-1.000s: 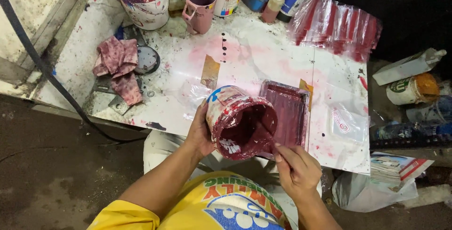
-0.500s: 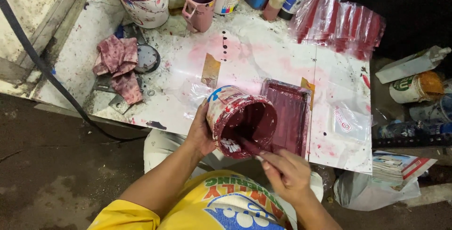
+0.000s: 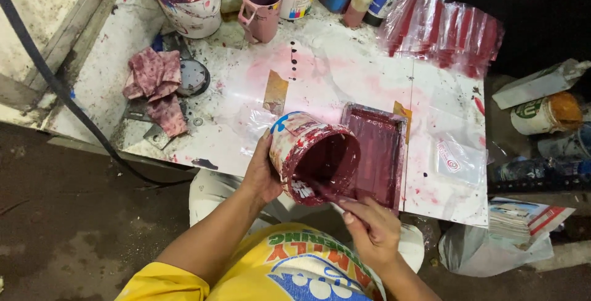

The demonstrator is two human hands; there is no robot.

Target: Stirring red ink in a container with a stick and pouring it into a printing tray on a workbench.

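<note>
Person scraping dark red ink out of a tilted can, over the tray

Left hand [image 3: 261, 175] clamped round the side of the paint can [image 3: 311, 156], holding it tipped w/ its mouth toward the right hand [image 3: 369, 230]. Right hand's fingers are pinched together on a thin scraper stick [image 3: 329, 195], tip just inside the can's lower rim. Can hangs above the near edge of the table [image 3: 320, 85], touching or just beside the shallow red tray [image 3: 378, 153] – can't tell which. Step in hand, I'd say: working ink loose from the can wall. Next move prob. needs the can kept tilted & steady while the stick drags ink toward the rim, w/out dripping on the plastic bags [image 3: 449, 27] or the stained rags [image 3: 157, 85] at the far left
</note>
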